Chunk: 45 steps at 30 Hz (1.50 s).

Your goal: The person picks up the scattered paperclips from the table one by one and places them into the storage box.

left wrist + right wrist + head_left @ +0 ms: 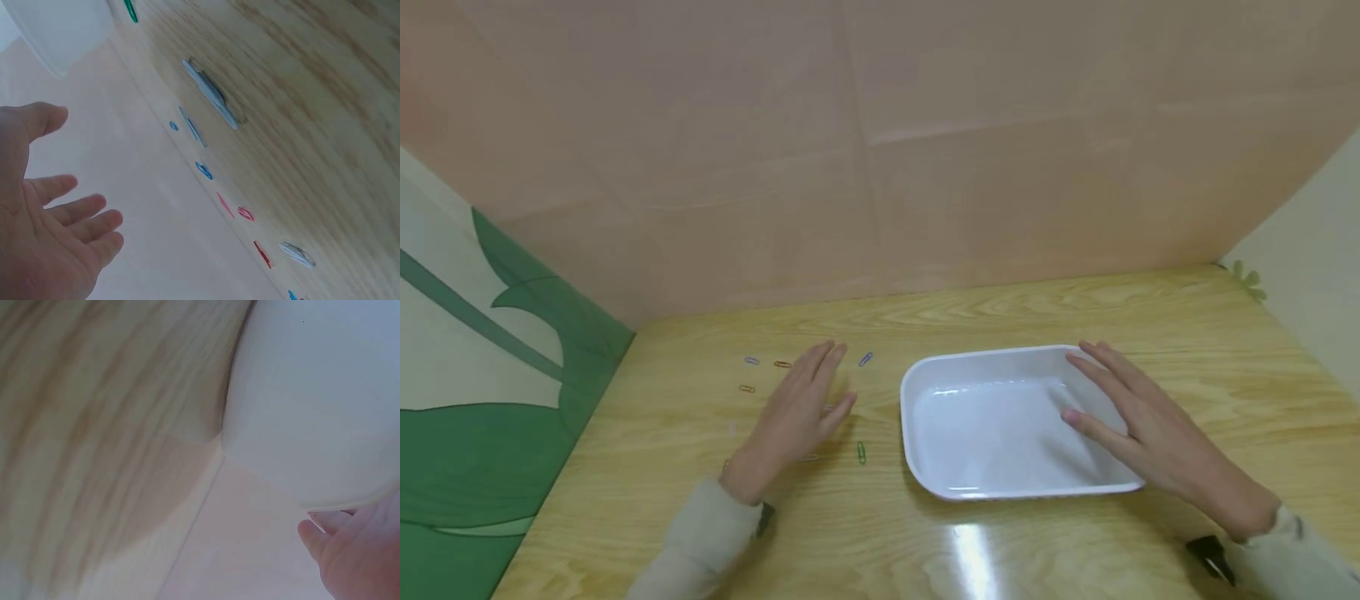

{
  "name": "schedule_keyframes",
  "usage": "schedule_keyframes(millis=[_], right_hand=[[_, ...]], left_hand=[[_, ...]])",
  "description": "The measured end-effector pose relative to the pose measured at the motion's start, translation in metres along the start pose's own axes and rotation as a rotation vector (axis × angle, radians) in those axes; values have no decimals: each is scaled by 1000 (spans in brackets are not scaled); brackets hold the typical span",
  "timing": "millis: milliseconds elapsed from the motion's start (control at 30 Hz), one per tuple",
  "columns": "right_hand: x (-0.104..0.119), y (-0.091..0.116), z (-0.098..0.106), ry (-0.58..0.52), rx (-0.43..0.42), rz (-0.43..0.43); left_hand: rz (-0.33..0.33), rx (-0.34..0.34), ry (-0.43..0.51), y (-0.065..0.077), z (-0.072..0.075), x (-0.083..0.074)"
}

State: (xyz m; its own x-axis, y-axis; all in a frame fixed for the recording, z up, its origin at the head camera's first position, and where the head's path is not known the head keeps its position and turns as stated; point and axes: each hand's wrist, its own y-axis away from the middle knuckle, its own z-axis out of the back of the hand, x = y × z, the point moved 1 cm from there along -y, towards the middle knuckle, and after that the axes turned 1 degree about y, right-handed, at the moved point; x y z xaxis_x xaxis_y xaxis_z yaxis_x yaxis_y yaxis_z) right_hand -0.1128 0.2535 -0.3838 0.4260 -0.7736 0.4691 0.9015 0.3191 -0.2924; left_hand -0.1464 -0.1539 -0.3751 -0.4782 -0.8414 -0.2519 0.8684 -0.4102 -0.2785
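Observation:
My left hand (797, 412) hovers over several scattered paper clips on the left, fingers extended and thumb apart, holding nothing. Around it lie a green paper clip (861, 452), a blue paper clip (866, 359), a violet-blue paper clip (752, 361) and two reddish ones, one being the red paper clip (782, 364). A grey paper clip (211, 94) shows large in the left wrist view. The white tray (992, 433) has nothing visible in it. My right hand (1165, 442) is spread at the tray's right end, covering part of its rim; contact there is unclear.
Everything stands on a wood-grain table (1045, 550). Behind it hangs a pinkish-beige sheet (880, 183). A panel with green leaf shapes (475, 450) borders the left side, and a pale panel (1315, 267) the right.

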Motion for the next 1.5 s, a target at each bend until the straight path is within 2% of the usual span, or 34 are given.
schedule_keyframes(millis=[167, 433, 700, 1133, 1367, 1500], right_hand=[[0, 1, 1, 0, 28, -7], [1, 1, 1, -22, 89, -15], [0, 2, -2, -34, 103, -30], [1, 2, -1, -22, 129, -49], [1, 3, 0, -16, 128, -48], [0, 3, 1, -13, 129, -45]], left_hand=[[-9, 21, 29, 2, -2, 1], [7, 90, 77, 8, -4, 2], [-42, 100, 54, 12, -2, 0], [-36, 208, 70, 16, -4, -2], [-80, 240, 69, 17, -6, -2], [-76, 275, 84, 17, -6, -3]])
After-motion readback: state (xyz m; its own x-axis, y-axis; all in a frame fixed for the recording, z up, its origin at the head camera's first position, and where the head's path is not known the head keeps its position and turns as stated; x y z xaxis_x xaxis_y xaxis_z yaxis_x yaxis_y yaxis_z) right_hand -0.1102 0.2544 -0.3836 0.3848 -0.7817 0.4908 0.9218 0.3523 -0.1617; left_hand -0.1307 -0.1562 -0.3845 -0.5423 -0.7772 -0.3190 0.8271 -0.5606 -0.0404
